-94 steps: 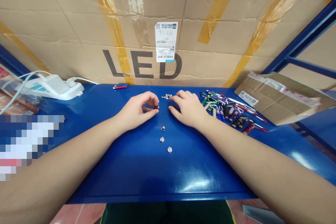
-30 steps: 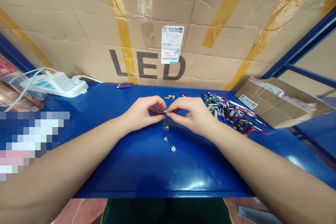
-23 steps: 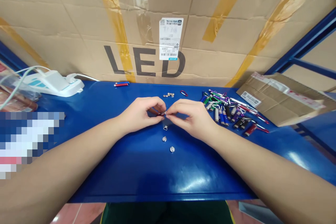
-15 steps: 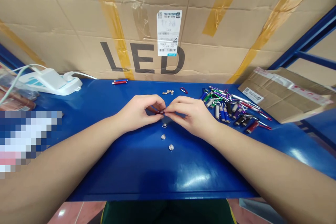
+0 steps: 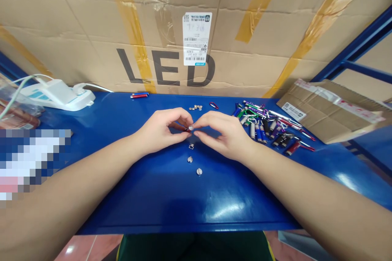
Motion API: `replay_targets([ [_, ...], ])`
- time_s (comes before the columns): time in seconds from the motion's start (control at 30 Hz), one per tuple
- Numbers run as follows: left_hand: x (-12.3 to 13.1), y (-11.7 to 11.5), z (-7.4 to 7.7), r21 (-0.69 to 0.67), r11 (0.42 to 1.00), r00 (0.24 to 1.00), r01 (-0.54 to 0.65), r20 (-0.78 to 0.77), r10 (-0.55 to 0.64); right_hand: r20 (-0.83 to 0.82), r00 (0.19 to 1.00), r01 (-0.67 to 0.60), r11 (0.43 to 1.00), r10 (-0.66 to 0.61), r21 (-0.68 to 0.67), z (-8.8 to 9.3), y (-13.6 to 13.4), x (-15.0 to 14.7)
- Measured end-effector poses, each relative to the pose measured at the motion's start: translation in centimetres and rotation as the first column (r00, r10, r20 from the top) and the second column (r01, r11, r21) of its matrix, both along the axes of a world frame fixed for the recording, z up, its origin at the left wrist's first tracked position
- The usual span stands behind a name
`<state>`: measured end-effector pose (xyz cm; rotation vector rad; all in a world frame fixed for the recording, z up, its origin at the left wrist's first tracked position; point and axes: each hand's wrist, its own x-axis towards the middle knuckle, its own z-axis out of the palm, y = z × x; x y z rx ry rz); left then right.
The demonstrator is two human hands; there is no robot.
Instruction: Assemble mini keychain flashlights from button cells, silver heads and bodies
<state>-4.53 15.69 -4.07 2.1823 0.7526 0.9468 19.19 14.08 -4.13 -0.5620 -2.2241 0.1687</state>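
Note:
Above the middle of the table, my left hand [image 5: 163,129] is closed around a small dark red flashlight tube [image 5: 186,129], mostly hidden by the fingers. A round silvery piece [image 5: 190,127] shows at its right end; whether it is a battery or part of the tube I cannot tell. My right hand [image 5: 225,133] has thumb and forefinger apart, the forefinger at or just beside the silvery piece. Below the hands lie a small metal clip [image 5: 191,146] and two round metal caps, one nearer [image 5: 199,171] and one farther [image 5: 190,159].
Several button cells [image 5: 196,107] and a red carabiner [image 5: 213,105] lie behind the hands. A pile of keychain flashlights [image 5: 263,128] sits right, before a small carton [image 5: 330,110]. A red and blue pair of tubes [image 5: 139,95] and a power strip [image 5: 61,96] are left.
My right thumb has parted from the forefinger and moved slightly off the tube's end. The silvery piece now shows there. My left hand keeps its hold.

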Motion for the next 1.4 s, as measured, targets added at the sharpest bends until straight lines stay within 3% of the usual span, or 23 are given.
replay_targets([
  [0.1,0.1,0.0,0.1,0.02,1.0,1.0,0.006,0.006,-0.007,-0.023,1.0,0.002,1.0,-0.002,0.021,0.0,0.1,0.0],
  [0.33,0.4,-0.3,0.4,-0.008,1.0,0.999,0.025,0.02,-0.025,0.096,0.995,-0.032,0.994,0.022,0.104,0.0,0.2,-0.1],
  [0.57,0.4,-0.1,-0.1,-0.138,0.988,0.996,0.076,0.054,-0.069,0.063,0.997,-0.043,0.996,0.049,-0.083,-0.4,-0.2,-0.9],
  [0.73,0.5,-0.4,0.0,-0.241,0.967,0.994,0.084,0.09,-0.064,-0.055,0.998,-0.027,0.998,0.023,-0.065,-0.9,-0.1,-1.2],
  [0.87,0.1,-0.2,0.3,-0.166,0.986,1.0,0.005,-0.023,-0.009,-0.078,0.997,0.008,0.999,-0.011,-0.046,-0.4,0.0,-0.7],
  [1.0,-0.9,0.5,1.2,0.058,0.979,0.971,-0.195,-0.133,0.201,-0.121,0.984,0.124,0.992,-0.127,-0.03,0.3,0.4,0.3],
  [1.1,-1.7,0.4,3.1,0.217,0.903,0.876,-0.371,-0.239,0.418,-0.062,0.977,0.2,0.976,-0.205,-0.085,0.2,1.1,1.1],
  [1.2,-3.0,-0.6,6.1,0.358,0.813,0.753,-0.459,-0.329,0.57,0.059,0.973,0.228,0.963,-0.222,-0.144,-0.1,1.7,1.7],
  [1.3,-6.1,-2.0,8.7,0.449,0.686,0.514,-0.572,-0.456,0.727,0.093,0.969,0.241,0.957,-0.228,-0.164,-0.3,1.9,1.9],
  [1.4,-11.6,-3.0,9.3,0.53,0.544,0.225,-0.651,-0.549,0.805,0.096,0.969,0.243,0.953,-0.229,-0.178,-0.3,1.8,1.8],
])
